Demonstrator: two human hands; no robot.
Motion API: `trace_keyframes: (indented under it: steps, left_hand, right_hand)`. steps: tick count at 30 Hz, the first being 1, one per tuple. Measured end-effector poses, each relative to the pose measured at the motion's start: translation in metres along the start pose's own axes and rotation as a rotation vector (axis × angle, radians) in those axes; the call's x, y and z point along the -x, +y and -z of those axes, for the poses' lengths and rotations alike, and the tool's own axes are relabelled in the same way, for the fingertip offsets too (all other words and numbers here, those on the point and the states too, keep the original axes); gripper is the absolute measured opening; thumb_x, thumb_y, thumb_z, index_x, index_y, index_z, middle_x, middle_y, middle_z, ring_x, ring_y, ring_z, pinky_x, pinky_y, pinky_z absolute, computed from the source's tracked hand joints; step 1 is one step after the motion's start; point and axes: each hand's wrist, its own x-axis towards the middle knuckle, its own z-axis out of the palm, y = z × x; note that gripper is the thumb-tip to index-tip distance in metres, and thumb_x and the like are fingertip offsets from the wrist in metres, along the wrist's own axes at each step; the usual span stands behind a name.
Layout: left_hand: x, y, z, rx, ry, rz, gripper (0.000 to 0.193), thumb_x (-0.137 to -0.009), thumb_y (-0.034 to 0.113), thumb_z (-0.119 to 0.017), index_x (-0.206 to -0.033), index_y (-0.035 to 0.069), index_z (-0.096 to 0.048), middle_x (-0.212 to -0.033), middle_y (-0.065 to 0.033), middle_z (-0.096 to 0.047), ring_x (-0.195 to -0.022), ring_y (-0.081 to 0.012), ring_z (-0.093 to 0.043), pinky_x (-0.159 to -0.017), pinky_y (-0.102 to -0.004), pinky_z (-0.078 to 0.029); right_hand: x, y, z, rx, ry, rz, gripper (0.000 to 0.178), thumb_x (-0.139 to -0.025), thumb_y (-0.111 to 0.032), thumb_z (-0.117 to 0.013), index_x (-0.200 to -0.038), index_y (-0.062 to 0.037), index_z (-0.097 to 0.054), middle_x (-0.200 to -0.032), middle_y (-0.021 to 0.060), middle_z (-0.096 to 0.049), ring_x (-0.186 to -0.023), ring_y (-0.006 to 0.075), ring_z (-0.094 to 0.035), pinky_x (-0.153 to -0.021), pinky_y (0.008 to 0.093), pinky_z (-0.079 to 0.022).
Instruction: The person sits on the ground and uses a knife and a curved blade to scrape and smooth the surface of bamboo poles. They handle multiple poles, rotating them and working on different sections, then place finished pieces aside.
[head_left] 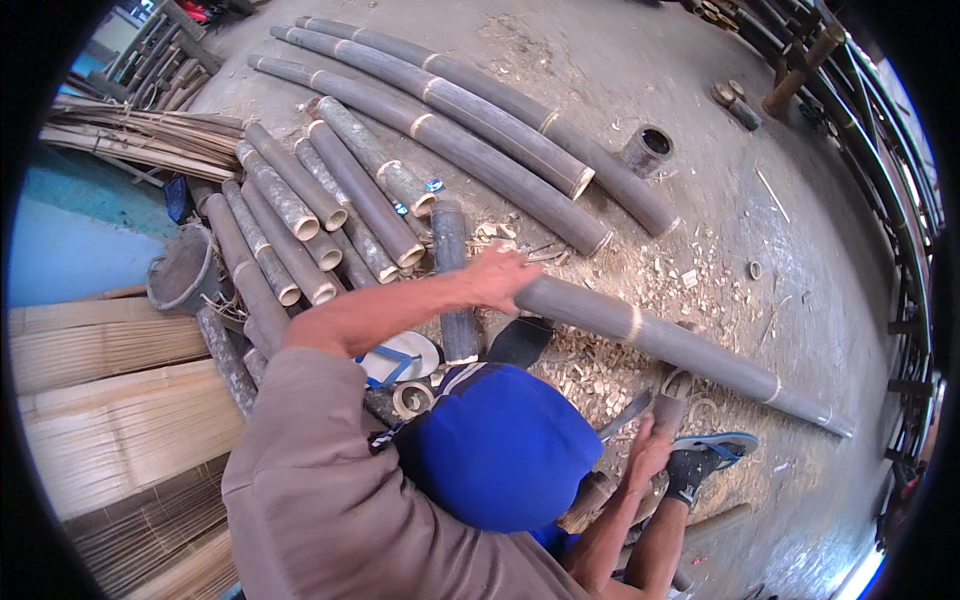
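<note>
Grey floor [825, 255] spreads all around, littered with pale wood chips [690, 279], and a blue wall [80, 240] shows at the left. One bamboo pole [700, 352] slants across the middle, one end by the left hand [503, 278], the other off to the right. That hand's fingers are partly spread against the pole's end, perhaps to steady it; how firmly they grip, I cannot tell. Lower down, the right hand [652, 447] is curled around a short bamboo piece [670, 411], a dark blade [625, 415] just beside it. Three long poles [480, 120] lie side by side beyond, probably set apart for working room. Short cut lengths [362, 190] are heaped at the left near a bucket [185, 265], likely kept within reach. A stout log [460, 330] lies crosswise beneath the left forearm [400, 305], and rounded blue cloth [505, 450] hides the floor between the arms
</note>
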Motion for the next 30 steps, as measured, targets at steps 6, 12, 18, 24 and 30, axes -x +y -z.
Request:
trace_keyframes:
  steps: [6, 12, 18, 24, 30]
  left_hand:
    - [0.114, -0.124, 0.040, -0.226, -0.068, 0.319, 0.088, -0.069, 0.030, -0.089, -0.145, 0.013, -0.048, -0.131, -0.0113, -0.065, -0.137, -0.0350, -0.053, -0.125, -0.0607, -0.024]
    - [0.168, -0.177, 0.029, -0.455, 0.177, 0.725, 0.083, -0.076, 0.030, -0.086, -0.149, 0.014, -0.050, -0.162, -0.0159, -0.043, -0.157, -0.0396, -0.028, -0.127, -0.0612, -0.022]
    - [0.128, -0.102, 0.010, 0.127, 0.525, 0.631, 0.056, -0.084, 0.035, -0.080, -0.131, 0.009, -0.063, -0.135, -0.0190, -0.063, -0.131, -0.0381, -0.057, -0.110, -0.0486, -0.046]
    - [0.065, 0.002, -0.036, 0.593, 0.448, 0.442, 0.046, -0.089, 0.042, -0.077, -0.116, 0.005, -0.072, -0.118, -0.0161, -0.071, -0.113, -0.0372, -0.066, -0.099, -0.0487, -0.052]
    - [-0.006, 0.073, -0.046, 1.391, 0.172, 0.493, 0.091, -0.091, 0.065, -0.073, -0.155, 0.006, -0.047, -0.155, -0.0212, -0.052, -0.144, -0.0320, -0.049, -0.116, -0.0459, -0.042]
  right_hand:
    - [-0.094, -0.029, 0.046, 0.099, 0.204, 0.502, 0.095, -0.080, -0.032, -0.085, -0.161, -0.0176, -0.039, -0.161, 0.0226, -0.040, -0.147, 0.0460, -0.039, -0.115, 0.0584, -0.038]
    - [-0.146, -0.077, 0.055, 0.356, -0.023, 0.744, 0.114, -0.069, -0.029, -0.094, -0.164, -0.0238, -0.031, -0.164, 0.0121, -0.037, -0.151, 0.0401, -0.034, -0.120, 0.0694, -0.029]
    - [-0.196, -0.130, 0.032, 0.365, -0.034, 0.805, 0.097, -0.071, -0.027, -0.094, -0.153, -0.0159, -0.043, -0.149, 0.0119, -0.051, -0.144, 0.0365, -0.044, -0.120, 0.0643, -0.032]
    - [-0.228, -0.145, 0.027, 0.410, -0.046, 0.893, 0.090, -0.063, -0.032, -0.095, -0.138, -0.0090, -0.053, -0.127, 0.0154, -0.062, -0.123, 0.0374, -0.057, -0.108, 0.0523, -0.043]
    - [-0.161, -0.206, 0.055, 0.241, -0.069, 0.980, 0.091, -0.062, -0.035, -0.095, -0.138, -0.0057, -0.056, -0.124, 0.0172, -0.064, -0.118, 0.0373, -0.059, -0.105, 0.0510, -0.045]
